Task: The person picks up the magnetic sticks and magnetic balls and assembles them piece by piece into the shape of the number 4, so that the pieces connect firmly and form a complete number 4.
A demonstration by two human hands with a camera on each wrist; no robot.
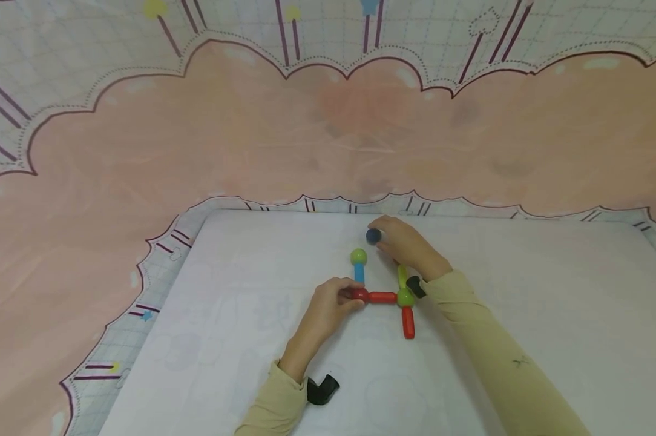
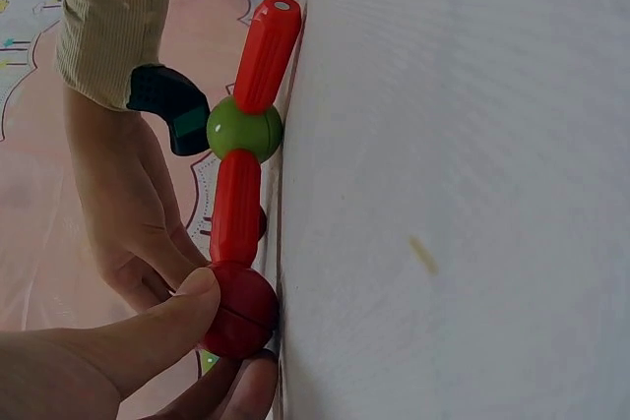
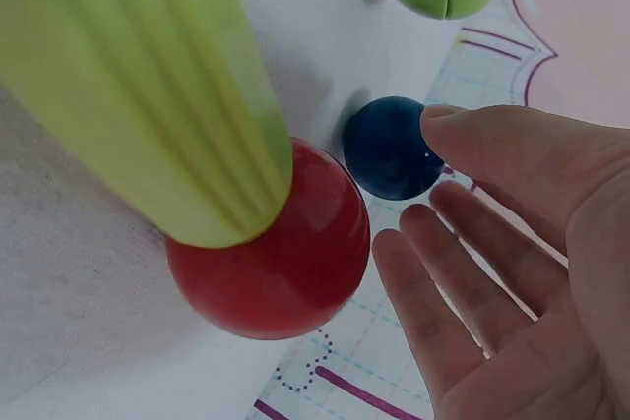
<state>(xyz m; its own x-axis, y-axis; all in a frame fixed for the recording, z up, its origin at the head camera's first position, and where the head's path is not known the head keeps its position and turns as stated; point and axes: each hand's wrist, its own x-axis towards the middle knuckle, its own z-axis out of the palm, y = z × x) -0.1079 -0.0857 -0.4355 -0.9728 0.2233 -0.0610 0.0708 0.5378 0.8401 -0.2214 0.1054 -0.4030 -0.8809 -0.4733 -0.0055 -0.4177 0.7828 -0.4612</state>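
My left hand (image 1: 328, 306) pinches a glossy red ball (image 2: 242, 310) between thumb and fingers. From that ball a blue rod (image 1: 359, 274) leads to a green ball (image 1: 359, 257), and a red rod (image 1: 382, 297) leads right to another green ball (image 1: 406, 297). A second red rod (image 1: 408, 323) points toward the near side from there, and a yellow-green rod (image 3: 167, 95) runs away to another red ball (image 3: 285, 253), which my right hand hides in the head view. Beyond it, my right hand (image 1: 404, 242) holds a dark blue ball (image 3: 394, 149), thumb against its side.
All the pieces are on a white tabletop (image 1: 224, 290). A patterned cloth (image 1: 252, 133) shows beyond its far edge. Black wrist devices stick out from the left sleeve (image 1: 276, 396) and the right sleeve (image 1: 480, 321).
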